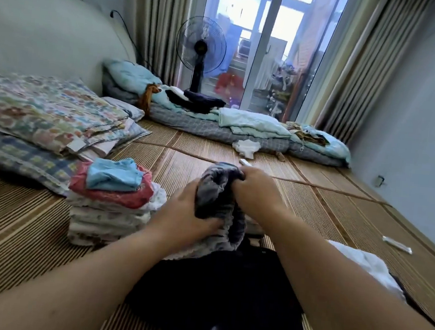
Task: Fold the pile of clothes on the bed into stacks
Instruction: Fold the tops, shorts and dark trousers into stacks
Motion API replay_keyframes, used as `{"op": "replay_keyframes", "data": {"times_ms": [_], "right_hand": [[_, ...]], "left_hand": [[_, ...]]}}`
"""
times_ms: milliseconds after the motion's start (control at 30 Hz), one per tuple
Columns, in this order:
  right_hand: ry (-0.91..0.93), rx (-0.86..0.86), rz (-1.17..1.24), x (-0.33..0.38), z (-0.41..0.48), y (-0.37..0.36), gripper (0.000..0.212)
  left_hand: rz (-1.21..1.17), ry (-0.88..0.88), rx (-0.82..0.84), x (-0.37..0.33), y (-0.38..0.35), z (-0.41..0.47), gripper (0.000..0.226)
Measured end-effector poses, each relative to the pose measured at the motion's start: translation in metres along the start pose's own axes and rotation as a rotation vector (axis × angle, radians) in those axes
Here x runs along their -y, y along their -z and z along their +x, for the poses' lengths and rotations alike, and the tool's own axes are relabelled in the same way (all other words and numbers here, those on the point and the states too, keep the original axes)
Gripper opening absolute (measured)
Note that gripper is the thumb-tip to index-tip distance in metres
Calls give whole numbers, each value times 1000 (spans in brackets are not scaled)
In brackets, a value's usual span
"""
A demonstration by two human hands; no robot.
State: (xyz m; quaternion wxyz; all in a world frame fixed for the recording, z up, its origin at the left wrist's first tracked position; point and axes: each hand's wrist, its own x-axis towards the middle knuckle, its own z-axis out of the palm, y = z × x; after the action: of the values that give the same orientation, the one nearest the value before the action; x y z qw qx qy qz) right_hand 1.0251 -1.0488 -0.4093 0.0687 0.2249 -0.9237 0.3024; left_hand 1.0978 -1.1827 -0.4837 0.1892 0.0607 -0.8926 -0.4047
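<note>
A bunched grey and dark garment (216,191) is lifted above the bamboo mat (313,206) in the middle of the view. My left hand (188,212) grips its lower left part, and my right hand (254,187) grips its upper end. To the left stands a folded stack (111,202) of light printed clothes with a pink piece and a blue piece (114,173) on top. Below my arms lies a dark pile of clothes (220,292). A white garment (361,263) lies beside it on the right.
Patterned pillows (46,113) lie at the left. Rolled quilts and bedding (241,130) run along the far edge, with a small white cloth (247,147) in front. A standing fan (201,49) is by the glass door. A small white item (397,244) lies at the right.
</note>
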Motion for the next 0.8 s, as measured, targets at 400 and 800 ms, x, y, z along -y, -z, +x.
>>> {"op": "replay_keyframes", "data": {"times_ms": [400, 800], "right_hand": [[58, 98, 142, 58, 2, 78, 30], [162, -546, -18, 79, 62, 230, 16]], "left_hand": [[-31, -89, -249, -128, 120, 96, 20], [49, -221, -496, -226, 217, 123, 36]]}}
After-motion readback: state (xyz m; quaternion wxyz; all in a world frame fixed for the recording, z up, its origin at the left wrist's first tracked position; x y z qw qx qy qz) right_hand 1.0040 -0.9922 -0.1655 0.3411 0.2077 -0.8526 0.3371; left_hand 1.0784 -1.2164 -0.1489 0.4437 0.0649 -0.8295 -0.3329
